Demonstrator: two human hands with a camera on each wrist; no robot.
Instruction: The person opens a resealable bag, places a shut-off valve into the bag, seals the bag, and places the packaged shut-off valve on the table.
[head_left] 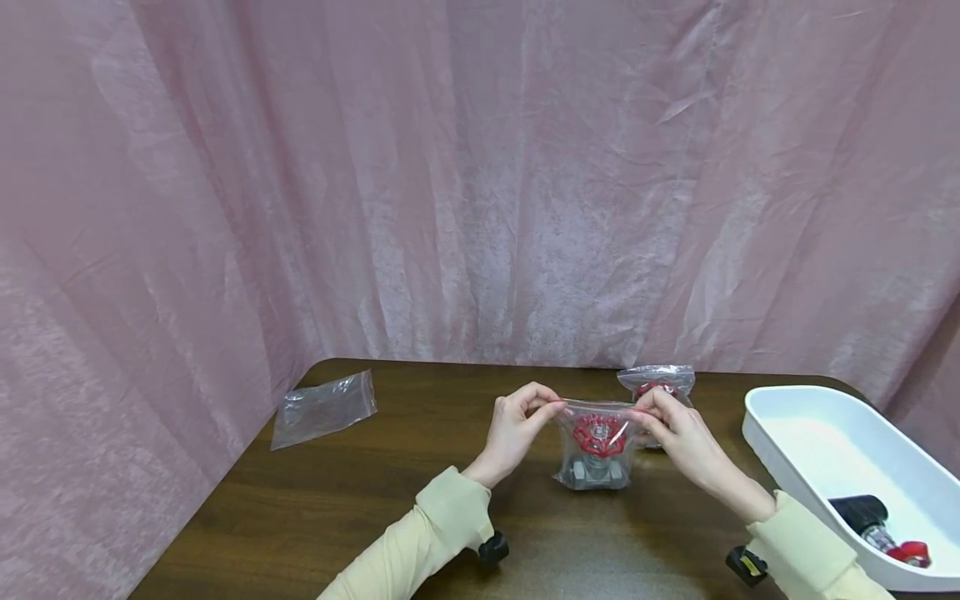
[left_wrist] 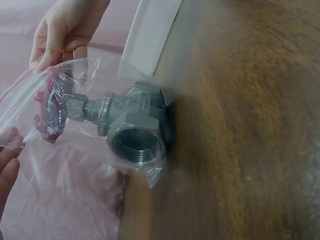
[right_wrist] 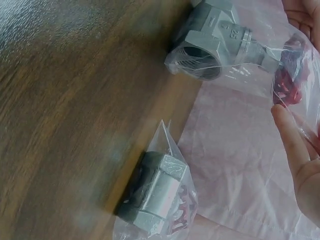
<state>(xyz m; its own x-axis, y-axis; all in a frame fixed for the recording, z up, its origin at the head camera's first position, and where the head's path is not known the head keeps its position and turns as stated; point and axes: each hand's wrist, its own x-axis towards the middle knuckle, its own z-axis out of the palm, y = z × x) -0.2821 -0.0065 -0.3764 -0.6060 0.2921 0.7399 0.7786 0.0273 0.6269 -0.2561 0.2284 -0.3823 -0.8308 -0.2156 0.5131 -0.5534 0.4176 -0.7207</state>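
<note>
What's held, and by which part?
A clear plastic bag containing a red-wheeled grey metal valve; left grip and right grip pinch opposite ends of the bag's top edge.

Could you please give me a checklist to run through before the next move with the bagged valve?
1. Valve inside the bag: ok.
2. Left hand pinching one top corner: ok.
3. Right hand pinching the other: ok.
4. Bag's top fully sealed: cannot tell.
5. Second bagged valve apart from this one: ok.
6. Spare bag filled: not ok, it lies flat.
</note>
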